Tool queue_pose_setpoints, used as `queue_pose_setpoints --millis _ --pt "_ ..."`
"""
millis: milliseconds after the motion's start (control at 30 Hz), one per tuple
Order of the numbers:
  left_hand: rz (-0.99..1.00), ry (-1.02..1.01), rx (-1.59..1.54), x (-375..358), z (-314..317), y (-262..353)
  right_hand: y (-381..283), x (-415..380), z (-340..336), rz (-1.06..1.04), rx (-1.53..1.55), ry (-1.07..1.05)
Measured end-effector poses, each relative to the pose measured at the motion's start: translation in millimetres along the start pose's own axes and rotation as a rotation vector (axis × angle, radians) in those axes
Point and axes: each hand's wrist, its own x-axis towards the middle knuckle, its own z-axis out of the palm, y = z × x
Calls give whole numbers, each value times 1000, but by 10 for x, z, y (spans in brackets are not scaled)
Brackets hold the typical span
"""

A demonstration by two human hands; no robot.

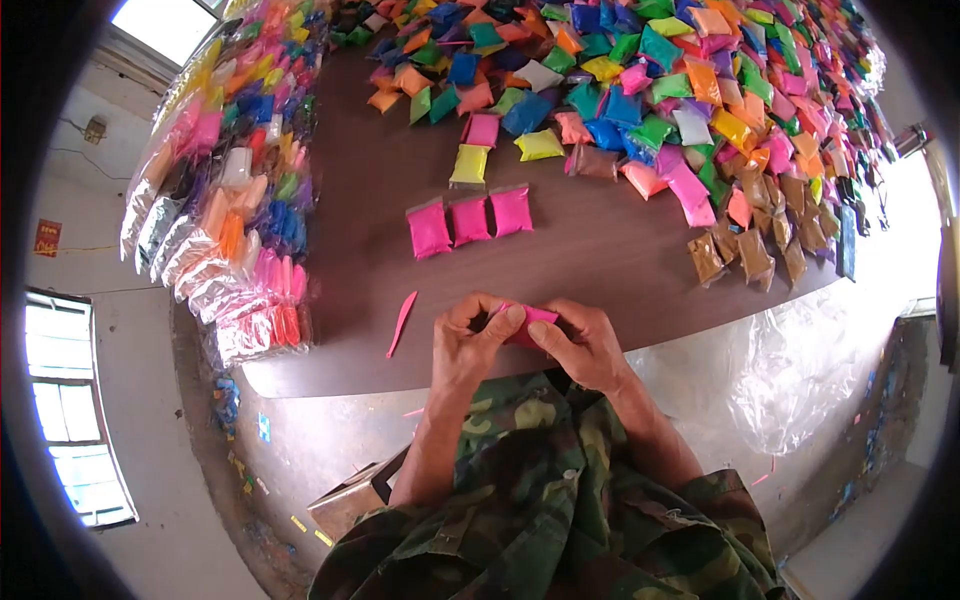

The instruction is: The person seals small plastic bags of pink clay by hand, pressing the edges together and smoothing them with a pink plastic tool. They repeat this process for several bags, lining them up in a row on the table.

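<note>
At the table's near edge, my left hand (474, 335) and my right hand (583, 343) both grip a small pink packet (528, 325), thumbs on top. Their fingers partly cover it. Beyond them lie a pink packet (429, 229) on the left, another pink packet (469, 220) in the middle and a third pink packet (512, 211) on the right, side by side. A yellow packet (470, 164) lies behind these, touching one more pink packet (482, 130). A thin pink plastic knife (402, 323) rests to the left of my left hand.
The brown table (350, 220) carries a large heap of colourful packets (620, 100) at the back and right, with brown packets (757, 255) at its near right end. Stacked clear bags of coloured pieces (240, 220) line the left side. A cardboard box (350, 497) stands below on the floor.
</note>
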Motion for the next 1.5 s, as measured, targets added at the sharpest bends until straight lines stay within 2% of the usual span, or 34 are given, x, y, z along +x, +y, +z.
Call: queue_pose_setpoints --millis 67,167,367,467,567,800,967,1067,1167,1267,1400,1500 --pt "-6 15 -52 -19 19 2 87 7 -7 -49 -27 9" --pt "83 57 -92 -34 36 -94 113 -4 31 -61 -32 21" --pt "26 79 -65 -24 82 -75 86 -11 20 -42 -6 60" --pt "-15 83 -99 -72 232 191 105 -10 23 -47 65 110" --pt "17 0 85 -88 109 136 104 -7 42 -38 129 107" --pt "57 -75 69 -48 17 59 30 9 18 48 135 48" --pt "15 -82 119 -51 -7 66 95 -6 23 -30 87 90" --pt "62 -12 -1 -88 98 114 194 -15 57 -76 61 127" --pt "58 -47 14 -84 49 94 158 -16 77 -94 -8 134" --pt "56 -40 145 -65 -30 47 84 3 88 -63 -67 117" --pt "141 7 142 -24 -21 -15 -2 31 91 -11 -83 91" --pt "101 1 146 -28 -38 13 87 51 101 -126 -69 136"
